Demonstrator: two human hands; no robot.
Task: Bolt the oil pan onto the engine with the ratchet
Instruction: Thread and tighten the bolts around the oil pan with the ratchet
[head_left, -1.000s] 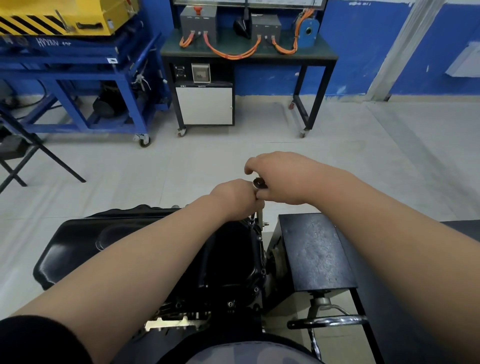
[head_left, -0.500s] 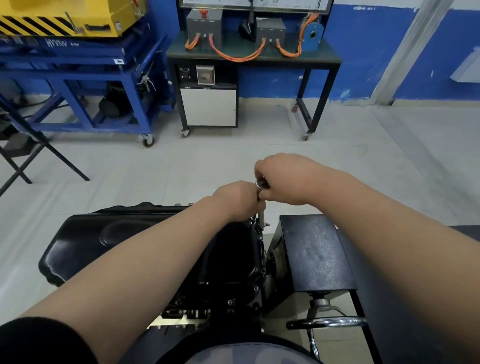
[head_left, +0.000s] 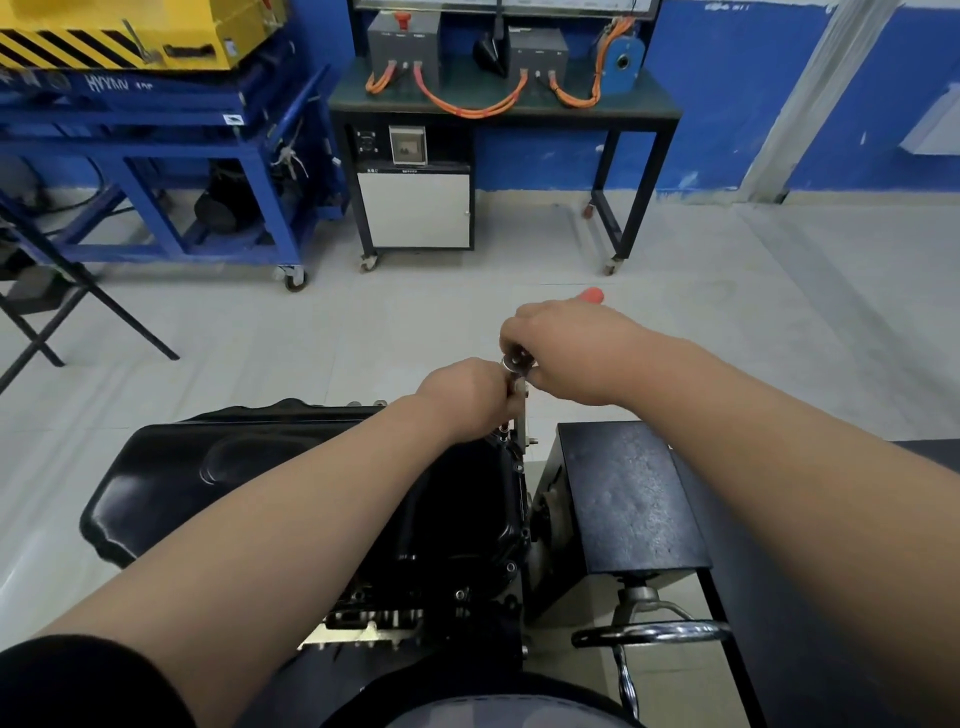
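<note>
Workshop interior: pale tiled floor (head_left: 727, 322), with a blue-painted wall (head_left: 727, 104) behind.

Blue steel trolley (head_left: 156, 150): far left, carrying a yellow machine (head_left: 130, 36) with hazard stripes.

Dark bench (head_left: 649, 106): centre back, on castors, bearing grey boxes linked by orange cables (head_left: 467, 106). A white cabinet (head_left: 415, 208) sits beneath it.

Engine stand: black box (head_left: 628, 493) just right of the work, with a chrome handwheel (head_left: 654, 631) below it.

Oil pan (head_left: 208, 467): black, seated on top of the engine (head_left: 374, 621), directly under both forearms. The deep sump end lies to the left and the flange edge to the right, beside the stand. Flange bolts (head_left: 460, 594) show along the near right edge; whether they are tight cannot be told.

Right hand (head_left: 566, 348): fingers curled round the handle of the ratchet (head_left: 514, 361), close to its head. The red handle tip (head_left: 592, 296) projects beyond the knuckles.

Left hand (head_left: 467, 400): fingers closed round the extension bar (head_left: 521, 421) just under the ratchet head, holding it upright over the far right corner of the pan flange.

Ratchet head: between the two hands. The socket and bolt are hidden by the left hand.

Step in hand, by judgement: running down a bolt at the far right corner of the flange. The next move calls for a handle sweep with the bar kept square on the bolt, then a return stroke. A tilted bar risks the socket slipping off.
</note>
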